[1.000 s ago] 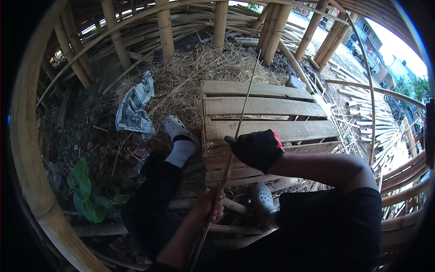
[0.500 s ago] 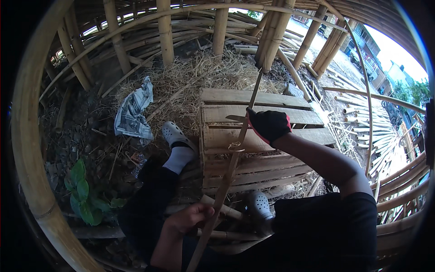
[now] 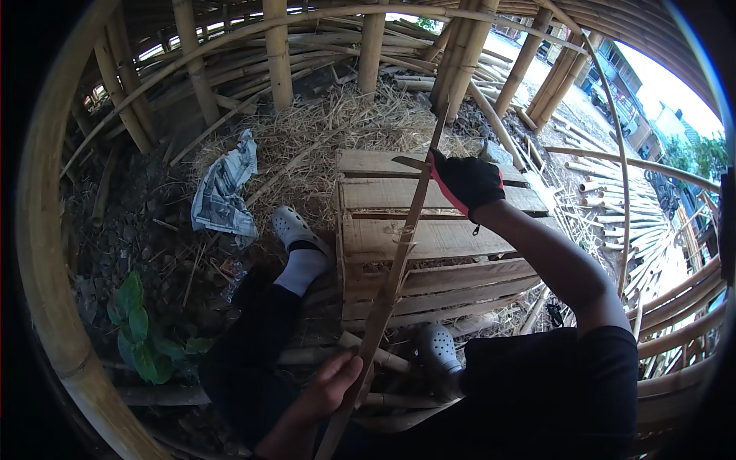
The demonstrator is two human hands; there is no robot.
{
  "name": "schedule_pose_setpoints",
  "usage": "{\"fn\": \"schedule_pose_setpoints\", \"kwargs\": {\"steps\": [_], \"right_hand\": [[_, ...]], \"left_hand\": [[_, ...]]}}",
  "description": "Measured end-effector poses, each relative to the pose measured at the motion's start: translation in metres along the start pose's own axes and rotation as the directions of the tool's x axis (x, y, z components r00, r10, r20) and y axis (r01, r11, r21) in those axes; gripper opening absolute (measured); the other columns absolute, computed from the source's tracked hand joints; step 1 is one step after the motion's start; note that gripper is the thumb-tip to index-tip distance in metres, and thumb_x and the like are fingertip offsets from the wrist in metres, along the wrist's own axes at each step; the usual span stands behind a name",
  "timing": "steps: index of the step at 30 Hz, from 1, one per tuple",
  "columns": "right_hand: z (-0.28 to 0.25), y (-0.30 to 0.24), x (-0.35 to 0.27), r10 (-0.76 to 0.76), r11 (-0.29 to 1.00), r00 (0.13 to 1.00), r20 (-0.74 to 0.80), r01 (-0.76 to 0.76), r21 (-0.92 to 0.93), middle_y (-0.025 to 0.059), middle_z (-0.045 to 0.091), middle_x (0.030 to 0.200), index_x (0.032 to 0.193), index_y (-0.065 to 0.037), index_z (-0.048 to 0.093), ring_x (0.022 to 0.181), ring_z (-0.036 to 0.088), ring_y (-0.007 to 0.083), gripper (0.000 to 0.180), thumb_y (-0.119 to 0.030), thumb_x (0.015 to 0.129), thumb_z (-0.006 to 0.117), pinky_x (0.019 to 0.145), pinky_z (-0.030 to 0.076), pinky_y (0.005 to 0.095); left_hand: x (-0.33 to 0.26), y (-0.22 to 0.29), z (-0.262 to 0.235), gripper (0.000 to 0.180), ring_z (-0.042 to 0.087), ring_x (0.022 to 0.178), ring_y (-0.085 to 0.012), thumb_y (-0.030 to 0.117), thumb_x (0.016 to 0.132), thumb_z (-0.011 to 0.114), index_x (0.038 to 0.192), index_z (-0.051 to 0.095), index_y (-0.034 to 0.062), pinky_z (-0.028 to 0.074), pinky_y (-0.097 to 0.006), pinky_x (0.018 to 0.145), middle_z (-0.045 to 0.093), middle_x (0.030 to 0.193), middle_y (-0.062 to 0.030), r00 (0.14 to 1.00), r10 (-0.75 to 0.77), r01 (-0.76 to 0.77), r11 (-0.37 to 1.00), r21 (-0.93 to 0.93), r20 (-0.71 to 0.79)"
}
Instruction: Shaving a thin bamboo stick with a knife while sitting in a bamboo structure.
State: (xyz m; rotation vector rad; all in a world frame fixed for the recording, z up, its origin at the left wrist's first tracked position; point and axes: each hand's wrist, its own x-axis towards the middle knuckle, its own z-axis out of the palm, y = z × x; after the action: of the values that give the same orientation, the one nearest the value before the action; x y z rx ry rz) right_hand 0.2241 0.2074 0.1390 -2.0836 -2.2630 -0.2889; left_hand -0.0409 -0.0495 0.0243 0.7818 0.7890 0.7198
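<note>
A long, narrow bamboo strip [image 3: 394, 277] slants from the lower edge up past a slatted wooden crate [image 3: 452, 239]. My bare left hand [image 3: 331, 383] is closed on its near part, thumb lying along it. My right hand [image 3: 464, 182], in a black and red glove, is closed around a knife whose handle the fingers hide. The knife blade [image 3: 412, 162] sticks out to the left across the strip's far part. A thin shaving [image 3: 409, 231] clings to the strip between the two hands.
Dry shavings [image 3: 330, 126] cover the ground beyond the crate. Crumpled newspaper [image 3: 227, 188] lies left of my shoe [image 3: 292, 228], and a leafy plant [image 3: 138, 330] grows at lower left. Bamboo posts [image 3: 460, 57] stand ahead; cut bamboo poles [image 3: 613, 215] are piled at right.
My right hand and the knife have moved farther away along the strip and slightly right. My left hand sits a little lower, its thumb straighter. The shaving's loop looks smaller.
</note>
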Motion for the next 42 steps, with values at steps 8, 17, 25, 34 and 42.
{"fn": "schedule_pose_setpoints", "kwargs": {"steps": [8, 17, 25, 34, 42], "right_hand": [[0.013, 0.011, 0.006, -0.033, 0.999, 0.999, -0.027, 0.033, -0.005, 0.0093, 0.072, 0.083, 0.089, -0.017, 0.072, 0.08, 0.069, 0.0322, 0.064, -0.054, 0.101, 0.022, 0.076, 0.052, 0.043], [0.024, 0.024, 0.024, -0.22, 0.935, 0.972, -0.08, 0.234, 0.268, 0.013, 0.067, 0.08, 0.103, -0.007, 0.066, 0.072, 0.065, 0.0343, 0.053, -0.052, 0.099, 0.039, 0.07, 0.05, 0.0418], [0.005, -0.001, -0.001, -0.169, 0.656, 0.922, 0.348, -0.159, 0.738, 0.0006, 0.058, 0.072, 0.097, -0.007, 0.068, 0.061, 0.05, 0.0089, 0.027, -0.031, 0.095, 0.056, 0.056, 0.041, 0.0273], [0.008, 0.003, -0.003, -0.18, 0.775, 0.927, 0.328, -0.072, 0.628, 0.0049, 0.054, 0.067, 0.083, -0.005, 0.06, 0.06, 0.051, 0.0112, 0.032, -0.033, 0.096, 0.052, 0.055, 0.041, 0.0323], [-0.013, -0.023, -0.031, -0.318, 0.849, 0.844, 0.433, 0.05, 0.526, 0.0122, 0.069, 0.092, 0.107, -0.004, 0.067, 0.091, 0.066, 0.0267, 0.039, -0.035, 0.096, 0.045, 0.086, 0.049, 0.0384]], "left_hand": [[0.009, -0.003, 0.001, 0.04, 0.053, 0.054, -0.0093, 0.045, 0.102, 0.044, 0.109, 0.053, 0.007, 0.048, -0.025, 0.048, 0.053, 0.074, -0.0006, 0.997, -0.015, 0.023, 0.994, 0.105, -0.079], [0.032, -0.008, -0.003, 0.042, 0.034, 0.042, -0.0048, 0.047, 0.104, 0.034, 0.101, 0.053, 0.0102, 0.031, -0.024, 0.037, 0.037, 0.058, 0.004, 0.989, -0.047, 0.04, 0.998, -0.054, -0.137], [0.038, -0.007, 0.0, 0.044, 0.027, 0.035, -0.0049, 0.051, 0.103, 0.034, 0.091, 0.049, 0.0126, 0.024, -0.023, 0.038, 0.03, 0.048, 0.0057, 0.983, -0.094, 0.076, 0.99, -0.115, -0.16], [0.04, -0.009, 0.001, 0.046, 0.026, 0.034, -0.0056, 0.056, 0.101, 0.036, 0.086, 0.045, 0.013, 0.023, -0.024, 0.037, 0.03, 0.047, 0.0047, 0.986, -0.078, 0.061, 0.991, -0.122, -0.146], [0.039, -0.012, -0.004, 0.05, 0.027, 0.034, -0.006, 0.061, 0.097, 0.041, 0.082, 0.043, 0.0138, 0.023, -0.024, 0.035, 0.03, 0.047, 0.0051, 0.985, -0.084, 0.065, 0.99, -0.125, -0.15]]}}
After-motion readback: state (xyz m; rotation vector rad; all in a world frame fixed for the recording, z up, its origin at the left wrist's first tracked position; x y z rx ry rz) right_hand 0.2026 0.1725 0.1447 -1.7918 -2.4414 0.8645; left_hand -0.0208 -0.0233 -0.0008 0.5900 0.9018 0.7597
